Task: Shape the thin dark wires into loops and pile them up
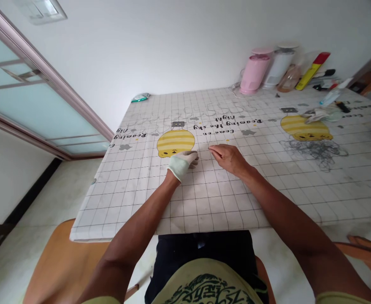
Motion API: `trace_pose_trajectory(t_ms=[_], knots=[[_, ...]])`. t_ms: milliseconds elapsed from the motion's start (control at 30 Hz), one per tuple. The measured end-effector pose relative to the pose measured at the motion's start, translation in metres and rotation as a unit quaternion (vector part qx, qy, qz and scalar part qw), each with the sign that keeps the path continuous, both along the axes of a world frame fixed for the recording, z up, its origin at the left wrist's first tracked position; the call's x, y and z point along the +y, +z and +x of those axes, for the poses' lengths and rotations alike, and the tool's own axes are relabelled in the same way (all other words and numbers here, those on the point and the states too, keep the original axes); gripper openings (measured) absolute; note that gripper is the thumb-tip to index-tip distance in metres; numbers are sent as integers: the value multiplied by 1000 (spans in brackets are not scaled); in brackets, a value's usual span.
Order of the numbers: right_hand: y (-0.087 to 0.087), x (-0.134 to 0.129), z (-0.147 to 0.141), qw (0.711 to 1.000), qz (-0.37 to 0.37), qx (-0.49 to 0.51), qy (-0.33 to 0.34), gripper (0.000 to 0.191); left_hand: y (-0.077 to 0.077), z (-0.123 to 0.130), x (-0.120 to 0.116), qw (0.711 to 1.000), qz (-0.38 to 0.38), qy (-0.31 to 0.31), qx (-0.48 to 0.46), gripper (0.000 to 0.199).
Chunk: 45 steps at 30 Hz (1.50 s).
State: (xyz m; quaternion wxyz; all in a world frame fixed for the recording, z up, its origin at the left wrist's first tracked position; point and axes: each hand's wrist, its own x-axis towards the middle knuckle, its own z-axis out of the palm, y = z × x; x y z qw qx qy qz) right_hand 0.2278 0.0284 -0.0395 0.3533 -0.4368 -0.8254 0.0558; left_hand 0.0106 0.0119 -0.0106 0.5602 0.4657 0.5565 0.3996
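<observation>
The left hand [183,161], wearing one pale glove, is curling its fingers just above the lower edge of a yellow print [176,141]; how far its grip is closing, and on what, cannot be told. The right hand [228,157], bare, is pressing thumb and forefinger together. A faint line is showing at those fingertips; whether the grip is pinching a wire cannot be told. The two hands are facing each other, near but apart, over the middle of the surface [125,211].

Count follows. Bent wires [236,107] are lying in a row across the far half, beyond both hands; they are too thin to number. One wire tangle [320,153] is lying well to the right of the right hand. One cloth [323,114] is lying crumpled beyond it, near one spray bottle [335,93]. Along the wall, two canisters are standing, one pink [255,71] and one white [278,67], with one amber bottle [289,79] and one yellow tube [312,72] beside them. One packet [140,98] is lying at the far left corner.
</observation>
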Motion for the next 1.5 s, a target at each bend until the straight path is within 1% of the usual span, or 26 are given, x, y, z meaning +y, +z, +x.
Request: trace_pose_trajectory(t_ms=[100,200,267,333,433,500,567,700,833,900,967,1067,1233,1300,1400,1500], knots=[[2,-1,2,999,-32,0,8,26,3,-8,4,997,44,-9,55,20],[5,-4,2,998,-48,-5,27,26,4,-14,8,992,86,2,95,27],[7,-7,-1,997,-47,-10,60,28,4,-15,10,993,87,-7,81,31],[9,-10,-5,994,-45,-15,96,29,3,-13,11,996,71,-34,47,34],[11,-15,-11,990,-41,-27,134,30,0,-9,11,996,57,-61,17,30],[13,-17,-15,987,-42,-31,153,30,-2,-8,11,997,57,-53,10,24],[13,-18,-17,986,-50,-13,160,28,-3,-8,13,998,54,-33,1,22],[13,-19,-19,986,-73,47,144,22,-1,-11,13,999,42,-17,-7,21],[12,-19,-22,987,-73,28,140,23,-1,-10,11,998,45,-41,-3,19],[11,-20,-23,987,-82,33,137,22,-2,-8,11,998,42,-39,-9,16],[10,-20,-24,986,-98,52,121,20,-4,-7,12,999,40,-19,-27,15],[6,-21,-27,985,-129,79,82,22,-3,-8,15,998,42,8,-50,17],[-2,-22,-38,984,-142,103,37,19,-3,-11,20,998,33,0,-60,23],[-4,-23,-44,975,-174,139,11,16,-5,-11,21,997,37,3,-70,22],[-5,-24,-51,948,-242,204,-27,17,-8,-12,22,995,40,16,-89,18],[-3,-24,-55,935,-271,224,-40,17,-8,-11,21,996,33,22,-82,16]])
